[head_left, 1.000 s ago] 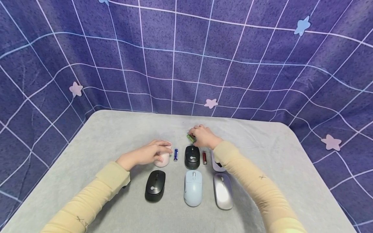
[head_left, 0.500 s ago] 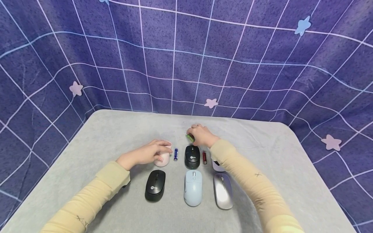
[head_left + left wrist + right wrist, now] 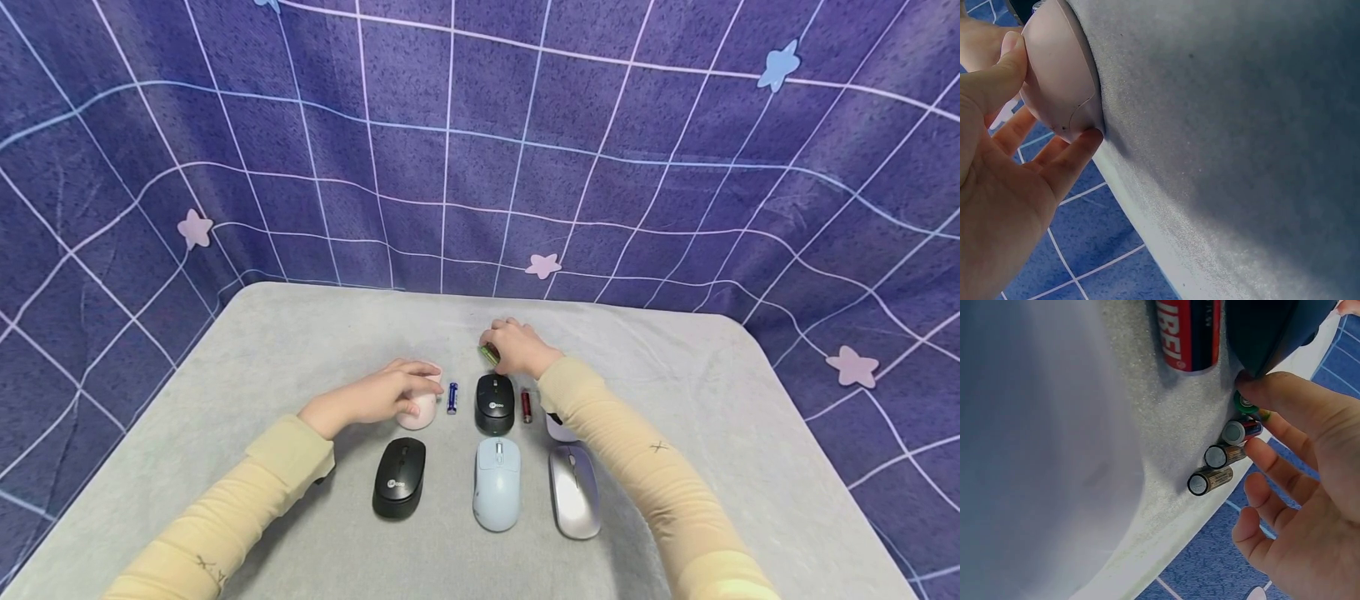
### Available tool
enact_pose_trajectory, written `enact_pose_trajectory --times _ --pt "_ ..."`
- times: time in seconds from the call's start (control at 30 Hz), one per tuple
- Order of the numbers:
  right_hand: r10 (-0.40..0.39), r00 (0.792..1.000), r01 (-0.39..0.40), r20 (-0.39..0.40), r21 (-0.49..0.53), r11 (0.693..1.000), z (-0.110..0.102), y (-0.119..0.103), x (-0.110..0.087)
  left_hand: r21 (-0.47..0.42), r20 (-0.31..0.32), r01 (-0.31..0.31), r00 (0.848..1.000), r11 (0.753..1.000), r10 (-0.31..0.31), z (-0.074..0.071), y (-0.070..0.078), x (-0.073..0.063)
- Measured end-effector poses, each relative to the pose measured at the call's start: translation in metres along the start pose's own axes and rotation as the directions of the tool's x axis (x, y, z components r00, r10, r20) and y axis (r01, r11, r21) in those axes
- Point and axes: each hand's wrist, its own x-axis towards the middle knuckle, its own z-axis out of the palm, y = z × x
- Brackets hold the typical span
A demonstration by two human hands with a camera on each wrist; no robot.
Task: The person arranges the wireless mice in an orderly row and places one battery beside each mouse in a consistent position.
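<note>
One green battery [image 3: 490, 355], there, pinched in the right grip [image 3: 522, 348] just beyond the central black mouse [image 3: 495, 406], and left of that mouse the left grip [image 3: 382, 392] clamps a pink mouse [image 3: 1060, 69]: likely battery lining-up, calling for careful alignment.

Red battery [image 3: 1190, 334]: I read "IBEI®", start cut off. Both black mice [image 3: 399, 479]: "Lecoo". My right sleeve [image 3: 647, 467]: inked X; left sleeve [image 3: 217, 521]: X plus unclear mark.

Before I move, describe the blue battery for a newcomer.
On the gray table, find the pink mouse in the left hand. The blue battery lies between it and the farther black mouse; its color sets it apart from the red battery.
</note>
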Motion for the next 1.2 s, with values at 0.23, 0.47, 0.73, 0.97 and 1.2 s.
enact_pose_trajectory --times 0.23,0.47,0.73,0.97,1.2 --pt "-0.007 1.000 0.007 -0.003 0.001 1.000 -0.001 0.000 0.000 -0.003 0.001 0.004 1.000 1.000 -0.004 0.000 0.000 0.000" --pt "-0.013 1.000 0.013 0.000 -0.022 1.000 -0.001 0.001 -0.001 0.005 0.000 -0.004 1.000 1.000 0.004 0.000 0.000 0.000" --pt "-0.033 0.999 0.032 -0.014 -0.033 0.999 -0.004 0.003 -0.003 0.003 0.004 0.001 1.000 1.000 -0.001 -0.001 0.000 -0.001" --pt "-0.034 0.999 0.034 -0.031 -0.028 0.999 -0.008 0.006 -0.006 0.003 0.003 0.006 1.000 1.000 -0.006 0.000 0.000 0.000" --pt "-0.035 0.999 0.033 -0.034 -0.047 0.998 -0.013 0.010 -0.010 -0.002 0.000 -0.001 1.000 1.000 0.001 0.000 0.000 0.000"
